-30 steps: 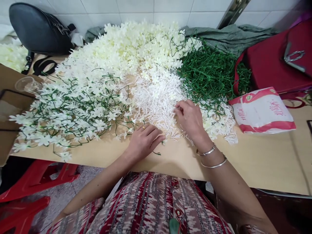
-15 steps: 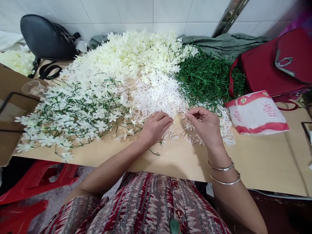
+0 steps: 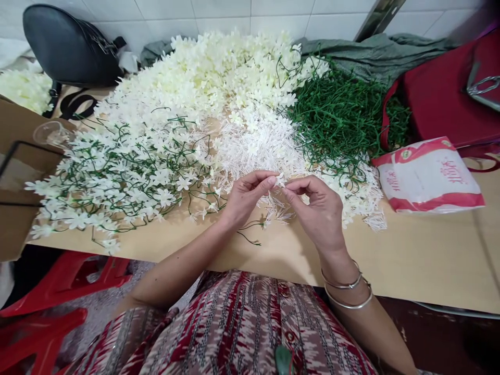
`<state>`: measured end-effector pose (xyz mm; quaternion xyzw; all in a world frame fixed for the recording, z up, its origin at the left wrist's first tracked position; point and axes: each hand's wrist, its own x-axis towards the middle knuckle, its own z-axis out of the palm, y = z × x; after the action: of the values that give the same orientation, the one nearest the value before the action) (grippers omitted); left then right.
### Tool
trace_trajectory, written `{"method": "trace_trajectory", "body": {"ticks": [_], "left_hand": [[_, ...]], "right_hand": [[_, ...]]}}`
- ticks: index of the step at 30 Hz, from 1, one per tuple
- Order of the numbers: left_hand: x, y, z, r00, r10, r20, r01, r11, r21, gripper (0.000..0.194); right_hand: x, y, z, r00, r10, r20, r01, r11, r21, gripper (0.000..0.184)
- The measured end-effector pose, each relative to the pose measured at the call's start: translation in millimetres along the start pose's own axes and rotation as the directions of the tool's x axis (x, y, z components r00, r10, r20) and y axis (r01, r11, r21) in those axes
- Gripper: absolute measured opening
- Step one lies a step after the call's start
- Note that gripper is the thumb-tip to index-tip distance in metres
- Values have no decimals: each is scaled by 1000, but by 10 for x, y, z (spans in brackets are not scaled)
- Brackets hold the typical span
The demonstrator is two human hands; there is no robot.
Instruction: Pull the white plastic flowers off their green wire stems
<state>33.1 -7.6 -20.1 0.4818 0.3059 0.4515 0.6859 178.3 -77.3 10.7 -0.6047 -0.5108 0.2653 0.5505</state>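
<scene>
My left hand (image 3: pixel 246 198) and my right hand (image 3: pixel 318 211) meet above the wooden table (image 3: pixel 410 255), fingertips pinched together on a small white plastic flower piece (image 3: pixel 279 180). A thin green stem (image 3: pixel 252 229) hangs below my left hand. Just behind the hands lies a pile of white plastic stamens (image 3: pixel 258 148). A big heap of cream flowers (image 3: pixel 219 78) lies further back. To the left lie finished green stems with white flowers (image 3: pixel 117 177). A heap of bare green stems (image 3: pixel 339 117) is at the right.
A red and white packet (image 3: pixel 427 174) lies at the right, a red bag (image 3: pixel 449 99) behind it. A black bag (image 3: pixel 66 47) sits at the back left. A cardboard box (image 3: pixel 15 172) and a clear cup (image 3: pixel 49 134) are at the left edge. Red stools (image 3: pixel 58 291) stand below.
My right hand lifted off the stamen pile with a small white piece and came toward my left hand. My left hand rose from the table to meet it.
</scene>
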Motion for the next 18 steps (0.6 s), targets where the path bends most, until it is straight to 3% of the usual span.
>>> {"method": "trace_trajectory", "body": {"ticks": [8,14,18], "left_hand": [[-1,-24,-26,1000,-3,-23,3,999,38,27],[-21,41,7,997,40,72,-49,990,131,27],[-23,33,-2,998,-3,65,-6,990,140,29]], "right_hand": [[-37,-36,37,999,51,-16,-52,999,-16,10],[-32,-20,47,997,66,-31,-66,998,2,13],[-37,-1,73,997,57,-57,-57,998,15,12]]}}
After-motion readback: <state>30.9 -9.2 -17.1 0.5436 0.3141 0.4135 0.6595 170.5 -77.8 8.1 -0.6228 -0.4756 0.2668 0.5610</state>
